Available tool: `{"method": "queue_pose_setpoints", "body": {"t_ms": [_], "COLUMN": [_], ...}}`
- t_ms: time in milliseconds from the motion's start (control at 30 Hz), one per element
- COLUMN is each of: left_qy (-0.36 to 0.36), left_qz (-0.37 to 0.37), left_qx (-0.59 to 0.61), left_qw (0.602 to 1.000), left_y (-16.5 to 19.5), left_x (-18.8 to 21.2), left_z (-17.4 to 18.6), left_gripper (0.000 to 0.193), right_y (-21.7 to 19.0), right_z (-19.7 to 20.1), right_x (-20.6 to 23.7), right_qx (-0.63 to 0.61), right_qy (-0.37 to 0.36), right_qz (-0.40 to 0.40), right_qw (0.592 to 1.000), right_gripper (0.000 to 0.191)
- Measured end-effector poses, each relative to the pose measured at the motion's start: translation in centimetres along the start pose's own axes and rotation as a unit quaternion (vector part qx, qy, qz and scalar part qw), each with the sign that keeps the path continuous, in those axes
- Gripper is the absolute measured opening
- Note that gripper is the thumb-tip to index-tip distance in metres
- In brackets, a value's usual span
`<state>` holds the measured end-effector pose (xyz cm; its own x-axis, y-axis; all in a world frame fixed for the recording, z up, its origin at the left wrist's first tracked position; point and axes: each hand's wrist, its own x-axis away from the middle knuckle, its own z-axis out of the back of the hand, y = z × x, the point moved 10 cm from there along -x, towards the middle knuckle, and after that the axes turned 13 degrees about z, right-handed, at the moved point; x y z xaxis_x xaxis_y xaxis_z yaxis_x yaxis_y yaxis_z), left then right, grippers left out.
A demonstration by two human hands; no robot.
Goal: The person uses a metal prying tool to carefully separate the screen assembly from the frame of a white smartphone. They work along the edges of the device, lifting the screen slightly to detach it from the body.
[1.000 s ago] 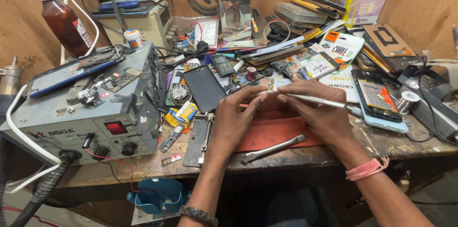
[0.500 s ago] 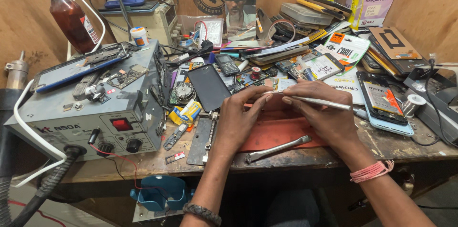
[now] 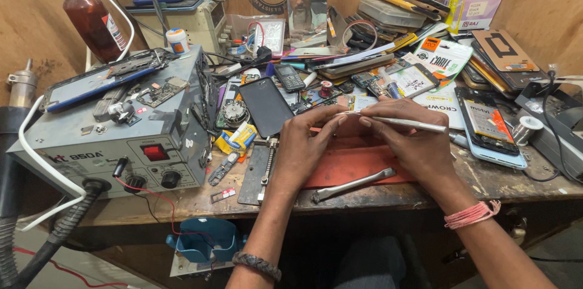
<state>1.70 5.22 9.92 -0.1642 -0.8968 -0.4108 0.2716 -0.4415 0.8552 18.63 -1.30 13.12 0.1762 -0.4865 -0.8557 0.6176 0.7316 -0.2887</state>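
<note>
We count two hands over the tabletop [image 3: 388,195]: the left hand [image 3: 306,143] and the right hand [image 3: 404,143]. We count one grey rework station [image 3: 115,137], one brown bottle [image 3: 91,19], one black phone lying flat [image 3: 265,105], one small keypad phone [image 3: 288,78], one orange mat [image 3: 358,164], one pair of metal tweezers [image 3: 352,184], and one solder spool [image 3: 527,126].

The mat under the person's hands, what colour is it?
The mat is orange-red, seen in the head view, lying beneath the left hand and right hand.

Plywood walls [image 3: 36,16], worn wooden workbench [image 3: 504,180]
</note>
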Motion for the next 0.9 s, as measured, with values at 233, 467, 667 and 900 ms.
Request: {"method": "queue_pose_setpoints", "body": {"t_ms": [233, 467, 667, 900], "left_qy": [0.0, 0.002, 0.008, -0.025], "left_qz": [0.005, -0.005, -0.014, 0.001], "left_qx": [0.002, 0.002, 0.003, 0.037], "left_qw": [1.0, 1.0, 1.0, 0.999], "left_y": [-0.2, -0.2, -0.4, -1.1], "left_x": [0.0, 0.0, -0.1, -0.5], "left_z": [0.0, -0.1, 0.0, -0.4], "left_gripper": [0.027, 0.027, 0.027, 0.029], "right_y": [-0.3, -0.1, -1.6, -3.7], "right_z": [0.0, 0.0, 0.0, -0.3], "right_x": [-0.1, 0.0, -0.5, -1.1], "right_qx": [-0.005, 0.001, 0.005, 0.081], "right_qy": [0.008, 0.005, 0.004, -0.034], "right_qz": [0.004, -0.003, 0.038, 0.109], "right_qw": [1.0, 1.0, 0.999, 0.99], "right_gripper": [0.017, 0.017, 0.017, 0.018]}}
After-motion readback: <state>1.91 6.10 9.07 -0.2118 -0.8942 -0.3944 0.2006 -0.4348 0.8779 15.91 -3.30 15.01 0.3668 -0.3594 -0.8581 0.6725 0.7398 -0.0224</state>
